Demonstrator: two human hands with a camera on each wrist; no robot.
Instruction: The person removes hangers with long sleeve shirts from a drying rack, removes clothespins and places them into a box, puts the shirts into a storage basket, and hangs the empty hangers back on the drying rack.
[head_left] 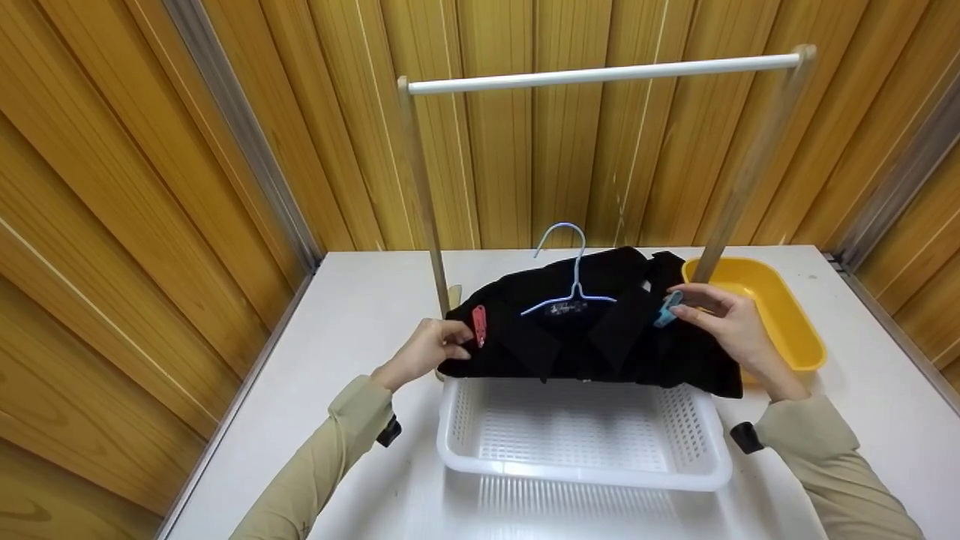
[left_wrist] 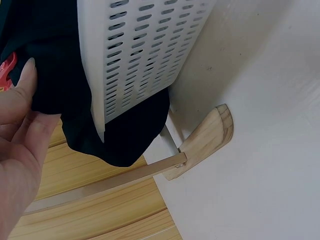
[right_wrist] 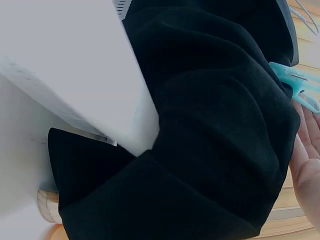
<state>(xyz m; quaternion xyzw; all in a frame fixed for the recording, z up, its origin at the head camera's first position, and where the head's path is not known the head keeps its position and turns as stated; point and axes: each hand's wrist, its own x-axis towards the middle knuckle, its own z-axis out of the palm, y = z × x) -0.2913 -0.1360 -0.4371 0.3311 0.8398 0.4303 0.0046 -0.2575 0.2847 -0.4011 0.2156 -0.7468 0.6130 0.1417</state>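
A black collared garment (head_left: 517, 337) lies over the back of the white basket (head_left: 585, 476), a light-blue hanger (head_left: 579, 270) in its neck and a label below the hook. My left hand (head_left: 431, 346) pinches the garment's left side, thumb and fingers on the cloth (left_wrist: 60, 65). Beside those fingers, a red clothespin (head_left: 479, 324) sits on the fabric. On the other side, my right hand (head_left: 727, 322) pinches a teal clothespin (head_left: 667, 309) between thumb and fingers. In the right wrist view the teal clothespin (right_wrist: 295, 85) meets the cloth's edge; its grip is partly hidden.
Behind and above stands a rack with a white crossbar (head_left: 600, 75) on wooden posts (head_left: 750, 172). A yellow tub (head_left: 795, 322) is at the right, by the right post. Wood-patterned walls (head_left: 495, 165) enclose the white table (head_left: 360, 300). A wooden foot (left_wrist: 205, 140) shows beside the basket.
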